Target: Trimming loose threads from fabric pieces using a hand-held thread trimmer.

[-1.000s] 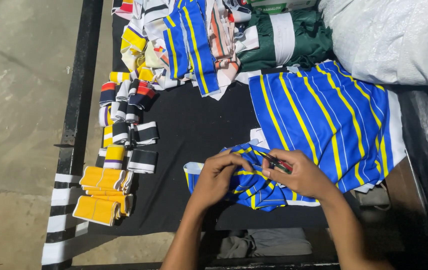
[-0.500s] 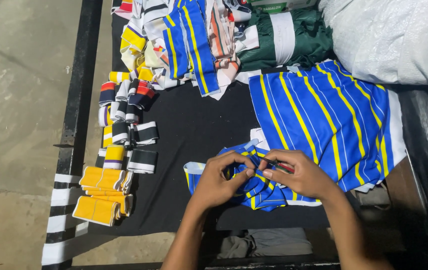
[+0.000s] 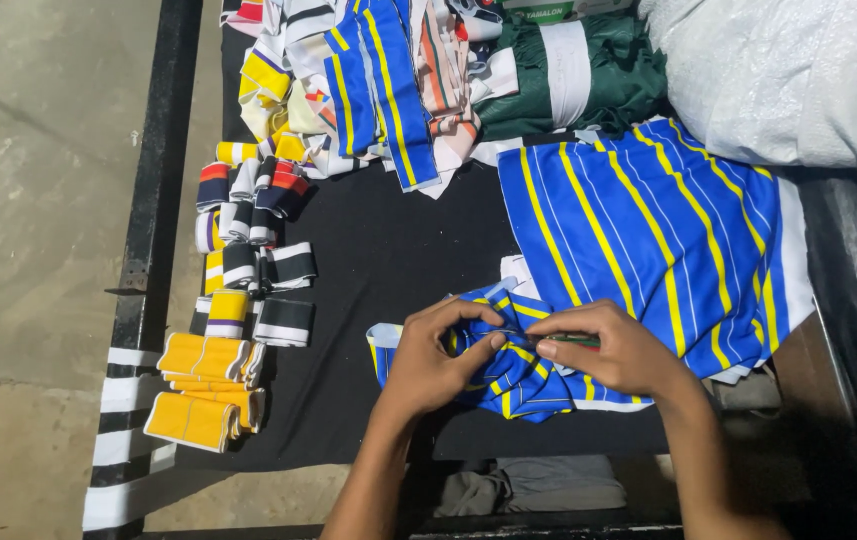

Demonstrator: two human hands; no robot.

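A small blue fabric piece with yellow and white stripes (image 3: pixel 508 380) lies bunched on the black table top (image 3: pixel 378 300) near the front edge. My left hand (image 3: pixel 433 360) pinches its left part with fingers curled over the cloth. My right hand (image 3: pixel 613 350) rests on its right part and holds a thin green-and-red tool (image 3: pixel 573 341) between thumb and fingers, tip pointing left toward the left hand. Both hands nearly touch over the cloth.
A large blue striped fabric stack (image 3: pixel 648 230) lies right behind my hands. Folded yellow pieces (image 3: pixel 203 385) and small striped rolls (image 3: pixel 248 240) line the left edge. Mixed fabric strips (image 3: pixel 368 80), green cloth (image 3: pixel 588 75) and a white sack (image 3: pixel 788 70) fill the back. Concrete floor (image 3: pixel 38 250) lies left.
My hands have drawn closer together over the small striped piece, and the cloth has been gathered up more between them. The other stacks have not moved.
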